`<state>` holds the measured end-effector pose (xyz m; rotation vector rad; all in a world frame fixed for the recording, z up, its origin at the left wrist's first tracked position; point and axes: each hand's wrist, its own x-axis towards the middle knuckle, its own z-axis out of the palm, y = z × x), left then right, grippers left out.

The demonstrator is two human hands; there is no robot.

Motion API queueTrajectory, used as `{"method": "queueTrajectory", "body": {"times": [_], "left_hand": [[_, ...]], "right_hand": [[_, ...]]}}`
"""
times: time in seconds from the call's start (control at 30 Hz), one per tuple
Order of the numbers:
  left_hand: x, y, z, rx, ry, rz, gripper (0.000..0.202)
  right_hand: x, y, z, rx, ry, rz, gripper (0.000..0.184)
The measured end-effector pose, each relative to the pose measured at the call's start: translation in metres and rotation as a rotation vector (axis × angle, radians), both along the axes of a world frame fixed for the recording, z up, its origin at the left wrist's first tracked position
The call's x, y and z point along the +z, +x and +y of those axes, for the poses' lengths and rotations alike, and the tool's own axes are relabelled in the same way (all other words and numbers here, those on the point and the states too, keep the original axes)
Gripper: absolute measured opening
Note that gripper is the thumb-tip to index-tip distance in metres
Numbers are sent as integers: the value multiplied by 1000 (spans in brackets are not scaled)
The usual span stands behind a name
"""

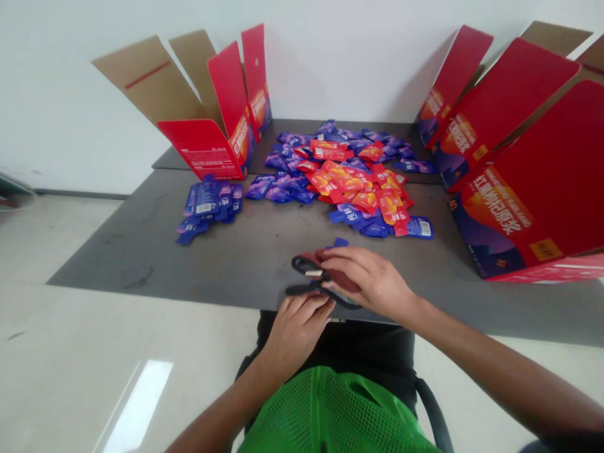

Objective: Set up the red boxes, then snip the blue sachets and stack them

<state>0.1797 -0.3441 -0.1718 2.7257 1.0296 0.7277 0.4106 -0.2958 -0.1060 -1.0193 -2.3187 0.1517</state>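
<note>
Left fingers [306, 306] clamped on black scissors [299, 265] (right fingers [344, 267] together on a red sachet [342, 281])

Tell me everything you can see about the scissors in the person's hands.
The scissors have two long black loop handles, plastic by the look, with a short strip of bright metal showing between them. They are held low over the dark table, near its edge. The left hand is curled on the lower handle. The right hand lies over a red packet at the far end, and the packet and that hand hide the blades.
</note>
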Motion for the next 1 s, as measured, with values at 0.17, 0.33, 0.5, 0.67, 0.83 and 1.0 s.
{"method": "queueTrajectory", "body": {"times": [0.17,0.33,0.5,0.67,0.83,1.0], "left_hand": [[-1,0,0,-3,-12,1,33],[-3,0,1,-10,-18,-31,38],[-2,1,0,5,-11,-53,37],[3,2,0,26,-40,-19,25],[0,1,1,1,-19,-49,36],[-1,2,-1,15,-23,-51,36]], "right_hand": [[-26,-3,8,33,-50,-12,29],[-26,27,61,-143,21,-95,31],[-1,13,34,-133,69,-31,32],[-12,-16,-4,71,-42,-25,29],[-30,11,45,-73,-10,-18,28],[-9,12,40,-118,50,-20,30]]}}
